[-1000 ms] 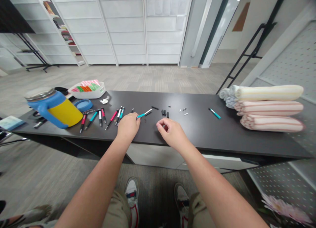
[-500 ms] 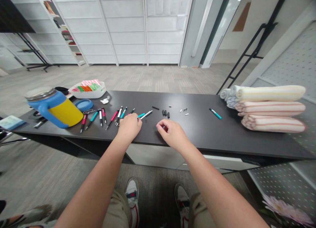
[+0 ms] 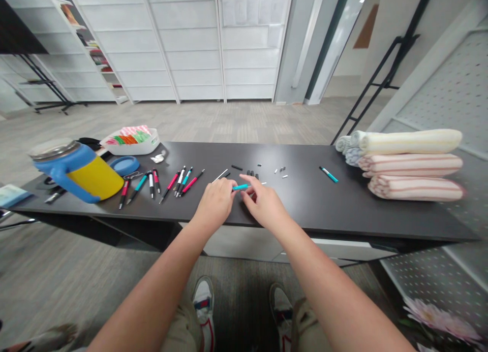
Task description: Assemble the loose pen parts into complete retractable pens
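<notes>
L hand (image 3: pixel 216 203), R hand (image 3: pixel 263 203), gripping teal pen (image 3: pixel 240 187)

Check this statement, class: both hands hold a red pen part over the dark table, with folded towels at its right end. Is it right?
No. The head view shows the pen part between the left hand and right hand is teal, not red; table and towels are as stated.

Fingers (image 3: pixel 229 191) cover both ends of the teal barrel (image 3: pixel 240 187).
</notes>
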The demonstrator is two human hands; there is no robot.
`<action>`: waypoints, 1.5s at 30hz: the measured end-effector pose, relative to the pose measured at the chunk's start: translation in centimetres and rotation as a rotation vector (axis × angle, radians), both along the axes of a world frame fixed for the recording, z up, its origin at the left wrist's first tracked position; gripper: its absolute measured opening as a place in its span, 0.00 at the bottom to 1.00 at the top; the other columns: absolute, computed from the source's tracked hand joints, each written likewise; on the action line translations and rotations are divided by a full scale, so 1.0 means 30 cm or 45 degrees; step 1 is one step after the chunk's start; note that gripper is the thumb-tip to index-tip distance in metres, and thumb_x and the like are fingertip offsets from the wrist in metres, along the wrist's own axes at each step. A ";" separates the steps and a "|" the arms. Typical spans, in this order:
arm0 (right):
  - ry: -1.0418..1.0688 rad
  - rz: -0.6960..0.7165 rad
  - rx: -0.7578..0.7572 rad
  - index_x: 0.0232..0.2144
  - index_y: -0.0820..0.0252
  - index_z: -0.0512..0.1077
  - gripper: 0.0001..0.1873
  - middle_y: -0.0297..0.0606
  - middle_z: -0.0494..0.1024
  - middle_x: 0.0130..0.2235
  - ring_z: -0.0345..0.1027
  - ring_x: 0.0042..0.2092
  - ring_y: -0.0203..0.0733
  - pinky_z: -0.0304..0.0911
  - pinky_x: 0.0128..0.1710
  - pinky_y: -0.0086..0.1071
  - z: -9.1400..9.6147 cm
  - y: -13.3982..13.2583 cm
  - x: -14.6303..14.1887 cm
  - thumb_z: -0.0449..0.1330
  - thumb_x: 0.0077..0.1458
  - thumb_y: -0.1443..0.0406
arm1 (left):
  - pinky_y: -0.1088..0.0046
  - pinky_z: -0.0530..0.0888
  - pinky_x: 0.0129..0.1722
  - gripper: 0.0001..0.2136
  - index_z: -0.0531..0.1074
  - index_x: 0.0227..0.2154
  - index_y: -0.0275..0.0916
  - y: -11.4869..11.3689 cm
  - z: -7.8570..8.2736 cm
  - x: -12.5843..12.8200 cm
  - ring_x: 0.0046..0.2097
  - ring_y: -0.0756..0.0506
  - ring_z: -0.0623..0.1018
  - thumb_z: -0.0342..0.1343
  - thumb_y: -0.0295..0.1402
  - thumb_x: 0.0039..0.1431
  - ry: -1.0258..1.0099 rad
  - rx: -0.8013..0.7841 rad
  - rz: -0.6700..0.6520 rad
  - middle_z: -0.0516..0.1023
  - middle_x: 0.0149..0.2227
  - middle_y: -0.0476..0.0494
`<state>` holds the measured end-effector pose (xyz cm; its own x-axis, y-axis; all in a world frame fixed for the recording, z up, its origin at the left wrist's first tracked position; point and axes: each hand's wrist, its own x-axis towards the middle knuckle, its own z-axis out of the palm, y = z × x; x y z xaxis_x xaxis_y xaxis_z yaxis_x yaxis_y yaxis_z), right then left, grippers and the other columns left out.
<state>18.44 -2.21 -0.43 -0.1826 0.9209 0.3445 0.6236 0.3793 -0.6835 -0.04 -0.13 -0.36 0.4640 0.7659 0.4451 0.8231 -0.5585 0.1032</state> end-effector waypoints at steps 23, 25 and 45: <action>-0.652 -0.606 0.032 0.31 0.56 0.74 0.07 0.42 0.81 0.33 0.72 0.34 0.45 0.53 0.33 0.34 -0.025 0.134 0.375 0.59 0.63 0.66 | 0.65 0.72 0.51 0.12 0.71 0.46 0.40 -0.004 0.020 0.000 0.49 0.43 0.77 0.42 0.35 0.75 -0.573 -0.361 -0.268 0.77 0.46 0.41; -0.667 -0.616 0.035 0.31 0.56 0.74 0.07 0.41 0.80 0.31 0.70 0.33 0.44 0.51 0.32 0.34 -0.021 0.127 0.375 0.59 0.62 0.67 | 0.64 0.72 0.52 0.12 0.72 0.46 0.41 -0.001 0.021 -0.003 0.49 0.43 0.77 0.43 0.34 0.75 -0.584 -0.364 -0.274 0.78 0.46 0.42; -0.425 -0.658 0.083 0.27 0.54 0.61 0.13 0.39 0.81 0.34 0.73 0.34 0.44 0.54 0.33 0.34 0.000 0.068 0.359 0.63 0.55 0.66 | 0.67 0.73 0.39 0.18 0.70 0.47 0.38 0.045 -0.002 -0.044 0.36 0.46 0.77 0.44 0.47 0.74 -1.496 -0.965 -0.329 0.80 0.37 0.41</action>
